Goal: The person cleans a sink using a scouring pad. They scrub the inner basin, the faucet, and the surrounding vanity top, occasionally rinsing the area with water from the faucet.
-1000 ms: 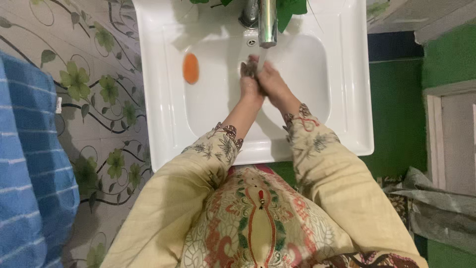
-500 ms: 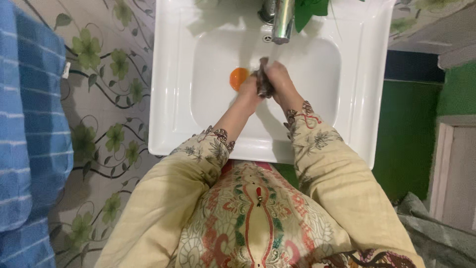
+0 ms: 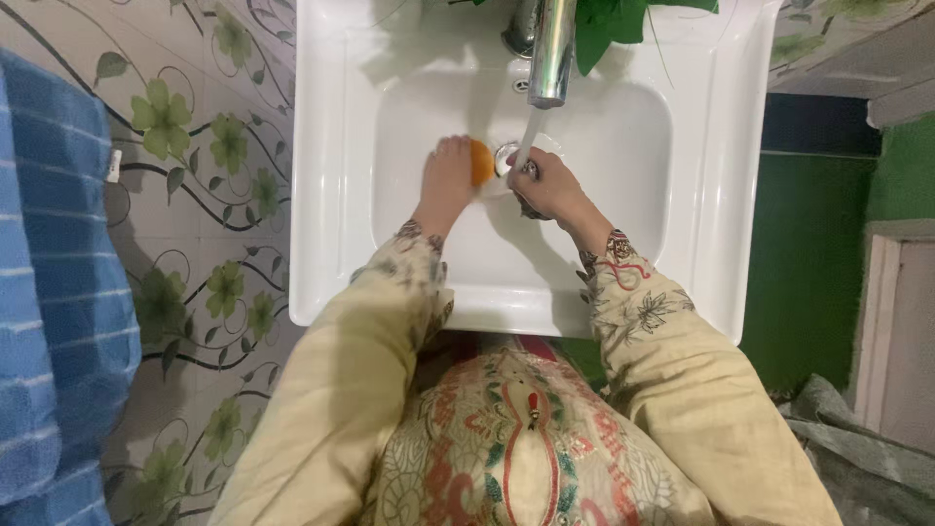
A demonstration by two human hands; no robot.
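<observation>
- My left hand (image 3: 446, 177) is closed around an orange bar of soap (image 3: 481, 162), low in the white sink (image 3: 331, 195) beside the drain.
- My right hand (image 3: 547, 185) is curled under the thin stream of water from the metal tap (image 3: 551, 49); I cannot tell whether it grips anything.
- The two hands sit near each other but apart.
- Green leaves (image 3: 609, 21) hang by the tap; a blue towel (image 3: 49, 292) hangs left against floral tiles (image 3: 209, 166).

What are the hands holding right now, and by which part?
The left hand grips an orange soap bar by its left end, over the sink. The right hand is under the tap stream; whether it holds anything cannot be told.
</observation>
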